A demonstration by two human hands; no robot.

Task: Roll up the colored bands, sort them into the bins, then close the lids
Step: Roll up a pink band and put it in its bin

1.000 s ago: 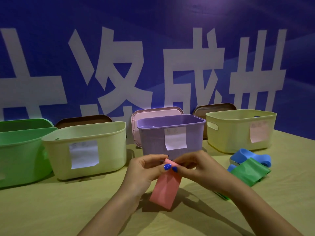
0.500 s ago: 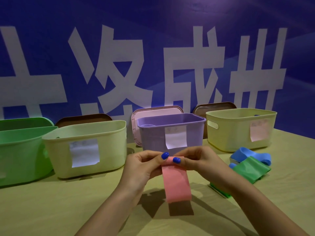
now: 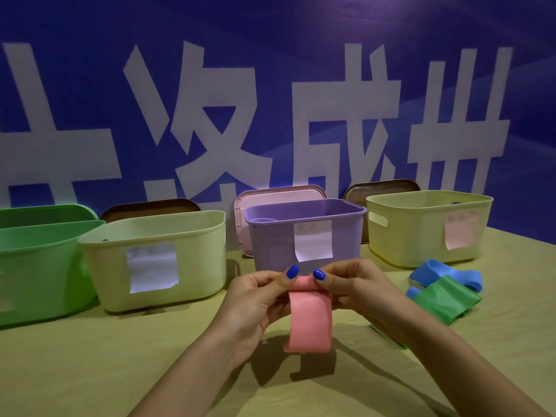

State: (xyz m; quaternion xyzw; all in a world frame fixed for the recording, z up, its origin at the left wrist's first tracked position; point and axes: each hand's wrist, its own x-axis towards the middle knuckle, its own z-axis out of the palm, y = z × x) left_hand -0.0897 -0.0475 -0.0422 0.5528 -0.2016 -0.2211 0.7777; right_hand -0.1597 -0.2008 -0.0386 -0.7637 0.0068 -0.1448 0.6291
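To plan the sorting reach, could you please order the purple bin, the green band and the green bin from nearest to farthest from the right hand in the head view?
From the right hand:
1. Purple bin, just behind it.
2. Green band, on the table to its right.
3. Green bin, at the far left.

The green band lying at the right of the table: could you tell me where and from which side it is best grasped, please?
Pinch the green band at its near bottom edge, coming from the front: the blue band crowds its far end.
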